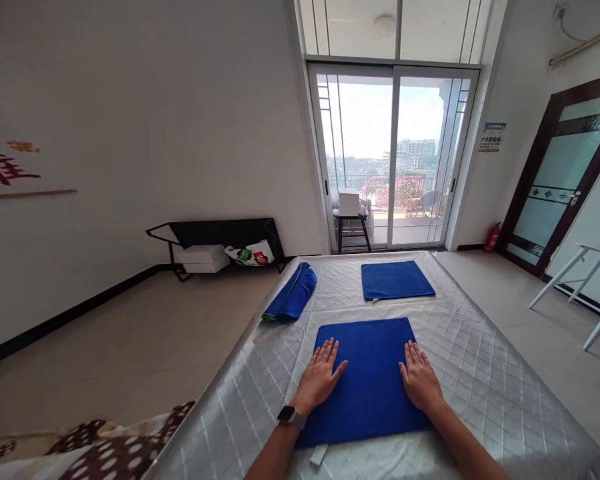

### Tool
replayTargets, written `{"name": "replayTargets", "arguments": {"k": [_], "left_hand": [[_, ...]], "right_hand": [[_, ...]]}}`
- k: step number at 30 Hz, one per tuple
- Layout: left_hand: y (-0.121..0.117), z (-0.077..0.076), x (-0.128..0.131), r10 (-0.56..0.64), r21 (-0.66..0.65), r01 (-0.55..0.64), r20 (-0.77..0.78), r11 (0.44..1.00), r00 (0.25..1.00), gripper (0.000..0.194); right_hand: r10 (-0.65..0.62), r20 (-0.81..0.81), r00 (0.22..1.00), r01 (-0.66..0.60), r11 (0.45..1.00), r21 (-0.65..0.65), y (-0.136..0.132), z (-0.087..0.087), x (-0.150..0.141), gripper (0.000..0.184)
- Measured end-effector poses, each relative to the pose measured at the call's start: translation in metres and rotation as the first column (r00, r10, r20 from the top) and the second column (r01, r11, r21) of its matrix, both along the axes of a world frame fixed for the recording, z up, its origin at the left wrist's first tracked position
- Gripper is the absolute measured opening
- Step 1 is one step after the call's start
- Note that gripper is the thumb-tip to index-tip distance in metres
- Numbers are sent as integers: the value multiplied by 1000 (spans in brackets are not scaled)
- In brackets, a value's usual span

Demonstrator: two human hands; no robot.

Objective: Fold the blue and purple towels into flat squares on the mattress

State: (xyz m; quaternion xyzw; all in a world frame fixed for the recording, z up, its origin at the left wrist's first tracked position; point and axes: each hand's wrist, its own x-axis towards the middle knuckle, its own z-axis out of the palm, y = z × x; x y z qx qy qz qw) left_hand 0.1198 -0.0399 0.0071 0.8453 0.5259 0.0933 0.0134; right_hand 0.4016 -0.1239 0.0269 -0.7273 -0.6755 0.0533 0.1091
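Note:
A blue cloth lies spread flat in front of me on a silver quilted mattress, with a white tag at its near left corner. My left hand rests palm down on the cloth's left side, fingers stretched out; a watch sits on that wrist. Flat on the right edge of the same cloth lies my right hand, its fingers also extended. Beyond it is a second flat blue cloth. Farther left, a rolled or loosely folded blue cloth with a green edge lies near the mattress's side.
A black rack holding white boxes stands against the left wall. Behind the mattress are sliding glass doors and a black stool. Polka-dot bedding lies at lower left. White furniture legs and a fire extinguisher stand right.

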Motion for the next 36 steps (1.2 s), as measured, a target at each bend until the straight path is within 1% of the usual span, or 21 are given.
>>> {"name": "replayTargets", "arguments": {"k": [1, 3, 5, 8, 11, 14, 16, 18, 20, 23, 25, 27, 28, 30, 33, 35, 36], "left_hand": [[2, -1, -10, 44, -4, -44, -7, 999, 999, 74], [5, -4, -23, 90, -15, -90, -14, 996, 996, 76], [6, -7, -26, 102, -18, -102, -10, 995, 995, 78], [7, -12, -23, 108, -20, -108, 0, 994, 994, 78], [9, -15, -22, 108, -26, -108, 4, 994, 994, 77], [9, -16, -22, 104, 2, -104, 14, 995, 995, 75], [8, -14, -22, 104, 12, -104, 12, 995, 995, 75], [6, -11, -22, 105, -1, -105, -1, 994, 994, 76], [5, -10, -24, 107, -23, -108, -16, 994, 994, 79], [8, -10, -28, 113, -57, -117, -56, 992, 992, 82], [11, -10, -26, 132, -59, -137, -94, 989, 987, 82], [16, -6, -11, 140, -33, -144, -106, 989, 984, 83], [18, -3, 2, 124, -16, -126, -96, 992, 988, 82], [21, 7, 38, 33, 17, -33, -55, 999, 998, 78], [25, 19, 103, -167, 43, 166, 13, 985, 986, 69], [27, 22, 137, -227, 54, 224, 55, 973, 972, 65], [28, 20, 147, -229, 55, 225, 71, 973, 971, 64]], "right_hand": [[0, 0, 1000, 0, 1000, 2, 0, 0, 0, 63], [3, 7, 1000, -3, 1000, -2, -1, -1, 1, 62], [16, 22, 1000, -15, 1000, -19, -1, 0, 4, 62], [42, 50, 998, -40, 998, -44, 5, 5, 7, 62], [36, 62, 997, -33, 998, -46, 24, 17, 6, 62], [9, 43, 999, -7, 999, -37, 52, 29, 1, 62], [-10, 27, 1000, 11, 999, -45, 70, 33, -2, 63], [-31, 14, 999, 32, 998, -61, 83, 31, -3, 63], [-48, 1, 999, 48, 997, -66, 91, 25, -2, 64], [-57, -15, 998, 56, 997, -44, 94, 15, 0, 64], [-62, -14, 998, 62, 998, -31, 94, 10, 0, 64], [-67, -16, 998, 66, 997, -29, 94, 9, 0, 64], [-66, -21, 998, 66, 997, -31, 94, 9, 0, 64], [-63, -32, 998, 62, 998, -33, 94, 9, -1, 64], [-53, -21, 998, 52, 998, -38, 93, 11, 0, 64], [-43, -2, 999, 43, 998, -47, 92, 12, 0, 64], [-39, 7, 999, 40, 998, -52, 92, 13, 1, 63]]}}
